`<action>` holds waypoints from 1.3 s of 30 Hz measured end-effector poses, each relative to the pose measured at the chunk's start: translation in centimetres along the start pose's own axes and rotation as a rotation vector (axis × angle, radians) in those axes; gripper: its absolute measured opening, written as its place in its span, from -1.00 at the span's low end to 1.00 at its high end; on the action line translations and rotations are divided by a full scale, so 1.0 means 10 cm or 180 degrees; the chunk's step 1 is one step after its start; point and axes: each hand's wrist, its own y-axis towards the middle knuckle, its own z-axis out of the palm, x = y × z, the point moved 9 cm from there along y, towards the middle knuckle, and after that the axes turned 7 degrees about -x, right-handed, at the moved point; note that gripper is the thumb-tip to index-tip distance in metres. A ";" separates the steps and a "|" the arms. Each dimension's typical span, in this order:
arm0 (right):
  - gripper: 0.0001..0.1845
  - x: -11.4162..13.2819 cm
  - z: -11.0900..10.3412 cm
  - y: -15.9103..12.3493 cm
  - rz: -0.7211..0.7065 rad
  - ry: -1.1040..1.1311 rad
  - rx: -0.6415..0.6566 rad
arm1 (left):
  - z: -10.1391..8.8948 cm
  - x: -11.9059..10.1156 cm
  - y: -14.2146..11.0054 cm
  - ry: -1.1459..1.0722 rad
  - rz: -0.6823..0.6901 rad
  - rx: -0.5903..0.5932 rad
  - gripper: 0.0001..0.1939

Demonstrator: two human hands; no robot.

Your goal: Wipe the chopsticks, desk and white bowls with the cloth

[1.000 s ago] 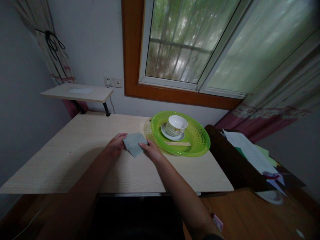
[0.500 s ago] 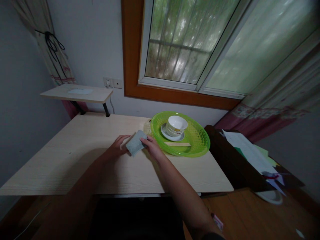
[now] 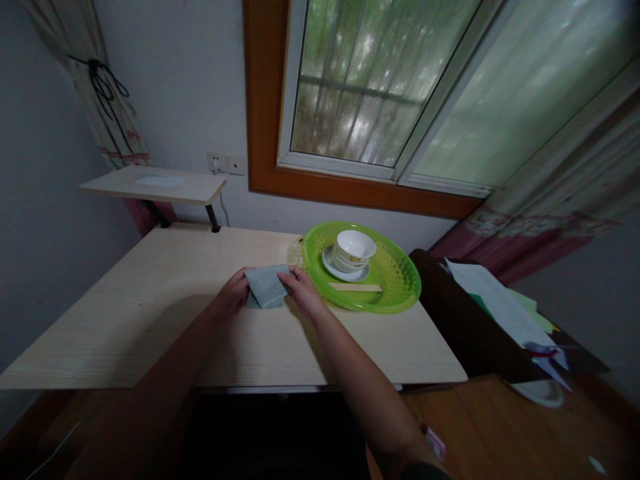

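Observation:
A small grey-blue cloth, folded to a rough square, lies on the pale wooden table just left of a green basket. My left hand grips the cloth's left edge with curled fingers. My right hand pinches its right edge, thumb and fingers closed on the fabric. Both forearms reach in from the bottom of the view.
A round green plastic basket holds stacked white bowls on a saucer and a pair of chopsticks. A raised shelf stands at the table's back left. A dark side table with papers sits to the right, under a window.
The cloth went from a spread diamond shape to a tighter fold, and now lies flatter and squarer between both hands. The hands stayed in nearly the same spot.

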 end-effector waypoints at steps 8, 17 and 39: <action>-0.38 0.06 -0.27 -0.20 -0.0528 -0.2916 -0.0628 | -0.82 -0.10 0.28 0.0656 0.0376 -0.0914 -0.59; -0.62 0.32 0.15 -0.51 -0.1521 -0.4677 0.0205 | -0.85 -0.34 0.31 0.2733 0.1489 -0.0770 -0.60; -0.17 -0.27 -0.17 -0.14 -0.1036 -0.4600 0.0322 | -1.06 -0.21 0.38 0.3750 0.1758 -0.0859 -0.46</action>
